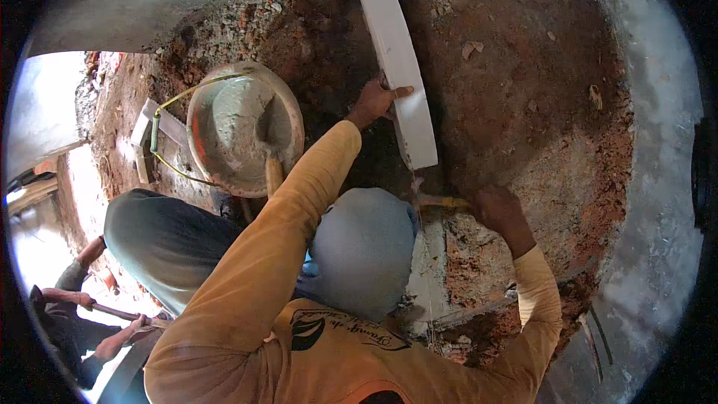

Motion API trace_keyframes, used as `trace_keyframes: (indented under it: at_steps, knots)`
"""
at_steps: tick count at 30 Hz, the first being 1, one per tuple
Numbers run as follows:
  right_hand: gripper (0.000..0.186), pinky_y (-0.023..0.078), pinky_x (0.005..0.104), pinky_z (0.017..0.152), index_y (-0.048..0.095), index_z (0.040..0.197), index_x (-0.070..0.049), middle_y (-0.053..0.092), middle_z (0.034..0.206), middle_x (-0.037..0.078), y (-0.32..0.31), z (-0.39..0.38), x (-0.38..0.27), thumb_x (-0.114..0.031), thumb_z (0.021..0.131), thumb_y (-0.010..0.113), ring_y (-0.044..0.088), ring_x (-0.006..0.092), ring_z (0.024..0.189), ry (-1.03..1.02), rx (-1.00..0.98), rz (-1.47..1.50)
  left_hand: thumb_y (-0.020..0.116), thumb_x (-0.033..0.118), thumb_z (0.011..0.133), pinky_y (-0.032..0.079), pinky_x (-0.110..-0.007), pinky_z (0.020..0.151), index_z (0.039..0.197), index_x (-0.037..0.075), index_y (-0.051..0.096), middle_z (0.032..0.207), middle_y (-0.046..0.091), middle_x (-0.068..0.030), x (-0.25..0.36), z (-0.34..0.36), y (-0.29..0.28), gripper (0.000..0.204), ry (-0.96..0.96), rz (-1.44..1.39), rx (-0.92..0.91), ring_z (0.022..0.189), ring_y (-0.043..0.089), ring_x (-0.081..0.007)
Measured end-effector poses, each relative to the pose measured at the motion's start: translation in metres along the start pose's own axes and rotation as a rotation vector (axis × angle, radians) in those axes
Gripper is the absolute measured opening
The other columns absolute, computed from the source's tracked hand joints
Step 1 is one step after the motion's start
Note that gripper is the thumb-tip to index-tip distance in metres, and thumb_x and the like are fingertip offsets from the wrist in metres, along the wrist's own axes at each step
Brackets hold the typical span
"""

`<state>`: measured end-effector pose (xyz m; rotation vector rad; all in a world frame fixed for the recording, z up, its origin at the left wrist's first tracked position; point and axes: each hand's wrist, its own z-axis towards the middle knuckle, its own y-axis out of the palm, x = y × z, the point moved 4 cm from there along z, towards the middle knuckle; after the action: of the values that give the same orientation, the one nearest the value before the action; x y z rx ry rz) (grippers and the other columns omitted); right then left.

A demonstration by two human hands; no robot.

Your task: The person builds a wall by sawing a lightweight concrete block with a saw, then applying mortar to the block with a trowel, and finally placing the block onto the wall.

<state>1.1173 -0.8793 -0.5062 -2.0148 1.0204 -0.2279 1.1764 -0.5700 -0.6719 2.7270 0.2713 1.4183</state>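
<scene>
A long white slab (404,67), narrow and flat-faced, stretches from the top of the view toward my knees. My left hand (374,103) is closed around its left edge, the thumb lying across the white face. Just past the slab's near end, my right hand (499,213) grips a yellow-handled tool (449,202). The tool's head lies close to the slab's end and is too unclear to name its kind. Left of my left forearm stands a round bucket (295,108) of wet grey mortar (235,108), with a wooden tool handle (274,176) sticking out of it.
Reddish soil and rubble (523,67) surround the slab. A grey concrete surface (662,179) borders the right side. A thin string (430,292) runs over a pale strip near my knee. Wood pieces (142,135) lie left of the bucket. At lower left, another person's hands (133,327) hold a long handle.
</scene>
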Motion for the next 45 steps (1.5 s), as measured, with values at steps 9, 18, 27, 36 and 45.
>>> trace_keyframes:
  at_steps: [9, 18, 27, 36, 45]
  knots:
    - [0.029, 0.048, 0.0457, 0.062, 0.067, 0.085, -0.005, 0.060, 0.069, 0.016, 0.051, -0.014, 0.025, -0.033, 0.088, 0.069, 0.061, 0.0335, 0.067, 0.084, 0.093, 0.201, 0.082, 0.037, 0.077, 0.063, -0.049, 0.071, 0.136, 0.004, 0.050, 0.121, 0.064, -0.0192, -0.006, 0.009, -0.004, 0.075, -0.034, 0.023, 0.002, 0.103, 0.067, -0.0323]
    - [0.036, 0.037, 0.0365, 0.052, 0.067, 0.095, -0.002, 0.056, 0.067, 0.013, 0.043, -0.094, 0.042, -0.037, 0.098, 0.060, 0.047, 0.0186, 0.055, 0.307, 0.204, 0.855, 0.081, 0.043, 0.078, 0.061, -0.050, 0.080, 0.139, 0.008, 0.048, 0.126, 0.062, -0.0173, -0.001, 0.003, 0.000, 0.078, -0.091, 0.116, 0.014, 0.107, 0.065, -0.0317]
    - [0.051, 0.050, 0.0469, 0.079, 0.056, 0.121, 0.000, 0.065, 0.100, 0.027, -0.032, 0.060, -0.008, -0.046, 0.103, 0.045, 0.065, 0.0370, 0.097, 0.381, 0.520, 0.813, 0.082, 0.044, 0.075, 0.058, -0.052, 0.082, 0.145, 0.009, 0.043, 0.129, 0.060, -0.0197, 0.007, -0.001, 0.004, 0.087, -0.114, 0.102, 0.002, 0.110, 0.063, -0.0367]
    - [0.046, 0.047, 0.0540, 0.060, 0.049, 0.107, 0.000, 0.062, 0.083, 0.031, -0.069, 0.210, -0.017, -0.045, 0.103, 0.042, 0.061, 0.0510, 0.074, 0.201, 0.650, 0.608, 0.080, 0.046, 0.076, 0.060, -0.046, 0.070, 0.141, 0.007, 0.047, 0.121, 0.064, -0.0176, -0.002, 0.009, -0.006, 0.083, 0.096, 0.215, -0.039, 0.100, 0.067, -0.0330]
    - [0.059, 0.050, 0.0558, 0.067, 0.046, 0.127, 0.004, 0.064, 0.085, 0.034, -0.063, 0.227, -0.022, -0.049, 0.103, 0.038, 0.065, 0.0483, 0.081, 0.274, 0.591, 0.628, 0.080, 0.045, 0.076, 0.059, -0.046, 0.075, 0.142, 0.009, 0.045, 0.119, 0.065, -0.0178, 0.007, 0.002, -0.004, 0.083, 0.100, 0.144, -0.022, 0.100, 0.067, -0.0327]
